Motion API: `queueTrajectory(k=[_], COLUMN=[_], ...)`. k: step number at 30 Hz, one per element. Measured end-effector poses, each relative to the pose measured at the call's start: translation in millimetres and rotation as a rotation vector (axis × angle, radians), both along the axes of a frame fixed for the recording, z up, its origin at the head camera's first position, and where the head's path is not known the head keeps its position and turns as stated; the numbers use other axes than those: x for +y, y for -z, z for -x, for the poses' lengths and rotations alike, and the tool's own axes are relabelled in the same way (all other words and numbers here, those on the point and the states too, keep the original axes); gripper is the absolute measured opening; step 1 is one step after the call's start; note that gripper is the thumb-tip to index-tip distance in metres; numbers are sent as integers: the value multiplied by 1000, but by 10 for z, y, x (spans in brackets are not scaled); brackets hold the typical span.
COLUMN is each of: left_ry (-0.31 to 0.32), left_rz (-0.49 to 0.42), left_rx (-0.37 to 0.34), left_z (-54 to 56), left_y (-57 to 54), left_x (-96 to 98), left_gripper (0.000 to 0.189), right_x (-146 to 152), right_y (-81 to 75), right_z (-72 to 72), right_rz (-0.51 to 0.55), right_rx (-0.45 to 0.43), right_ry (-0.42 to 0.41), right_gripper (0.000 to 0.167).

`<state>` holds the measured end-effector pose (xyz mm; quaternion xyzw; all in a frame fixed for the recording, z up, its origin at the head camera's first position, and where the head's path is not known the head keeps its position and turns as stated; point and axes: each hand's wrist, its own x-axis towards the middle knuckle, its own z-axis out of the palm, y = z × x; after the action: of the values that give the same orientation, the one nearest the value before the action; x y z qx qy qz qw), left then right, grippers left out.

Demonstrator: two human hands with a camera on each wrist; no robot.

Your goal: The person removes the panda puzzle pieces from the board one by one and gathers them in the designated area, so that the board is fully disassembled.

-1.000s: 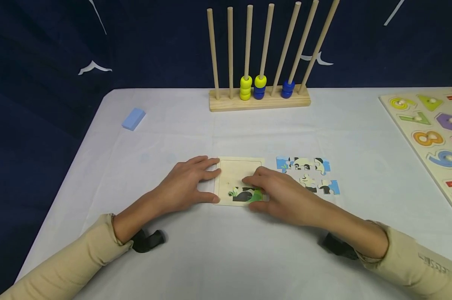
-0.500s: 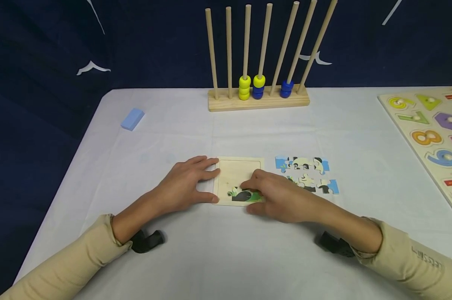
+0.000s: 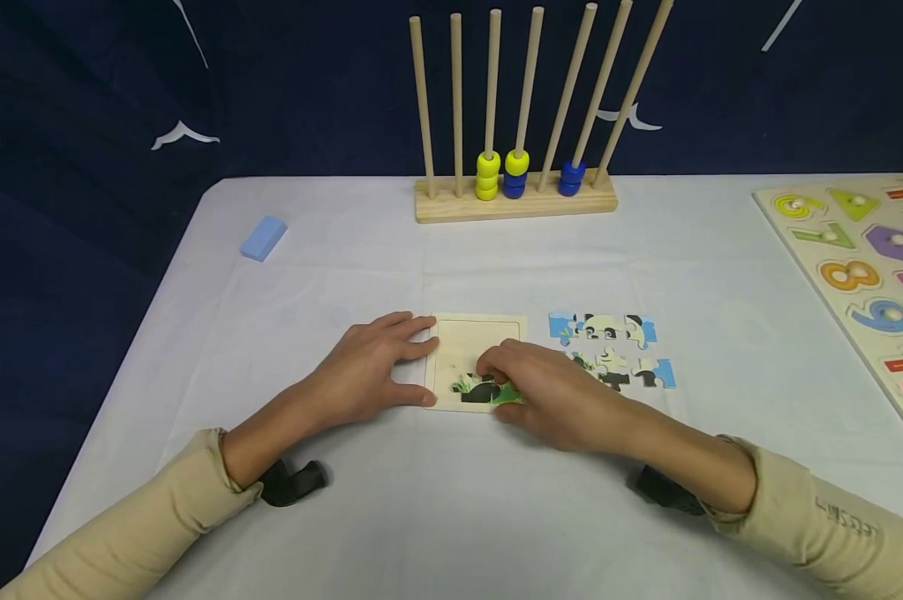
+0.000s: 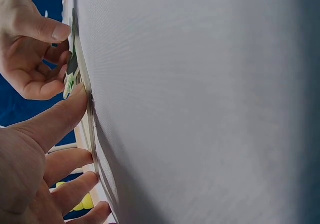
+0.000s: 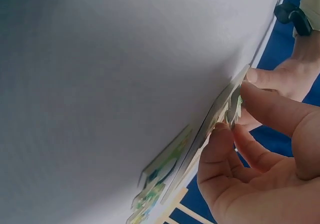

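Note:
In the head view, a pale wooden puzzle tray (image 3: 466, 340) lies at the middle of the table. My left hand (image 3: 368, 367) rests at its left edge, fingers spread, with fingertips and thumb against the rim. My right hand (image 3: 559, 396) is over the tray's right side and pinches a puzzle piece (image 3: 479, 391) in black, white and green, low in the tray. The right wrist view shows this puzzle piece (image 5: 233, 105) tilted between thumb and fingers, partly hidden by them. Loose panda puzzle pieces (image 3: 604, 327) lie right of the tray, some partly behind my right hand.
A wooden abacus (image 3: 517, 204) with yellow and blue beads stands at the back. A blue block (image 3: 263, 238) lies at the back left. At the right is a number-and-shape board (image 3: 850, 274) with knobs. Black straps (image 3: 295, 484) are at both wrists.
My right hand has shifted slightly left over the tray with the puzzle piece, uncovering a bit more of the loose pieces. My left hand stays at the tray's edge.

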<state>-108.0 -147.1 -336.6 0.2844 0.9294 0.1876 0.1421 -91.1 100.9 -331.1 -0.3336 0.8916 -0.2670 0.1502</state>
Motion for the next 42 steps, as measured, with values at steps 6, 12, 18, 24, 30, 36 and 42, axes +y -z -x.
queueTrajectory(k=[6, 12, 18, 24, 30, 36, 42], left_ry=[0, 1, 3, 5, 3, 1, 3], left_rz=[-3, -4, -7, -10, -7, -3, -10], left_rx=[-4, 0, 7, 9, 7, 7, 6], left_z=[0, -2, -1, 2, 3, 2, 0], left_y=[-5, -3, 3, 6, 1, -2, 5], left_x=[-3, -5, -9, -2, -7, -11, -11], left_gripper=[70, 70, 70, 70, 70, 71, 70], right_x=[-33, -48, -50, -33, -48, -72, -53], right_y=[-5, -2, 4, 19, 32, 26, 12], right_z=[-2, 9, 32, 45, 62, 67, 63], right_rz=[-1, 13, 32, 33, 44, 24, 29], right_rx=[-6, -47, -64, -76, -53, -27, -23], right_ry=[20, 24, 33, 56, 48, 57, 62], right_gripper=[37, 33, 32, 32, 31, 26, 27])
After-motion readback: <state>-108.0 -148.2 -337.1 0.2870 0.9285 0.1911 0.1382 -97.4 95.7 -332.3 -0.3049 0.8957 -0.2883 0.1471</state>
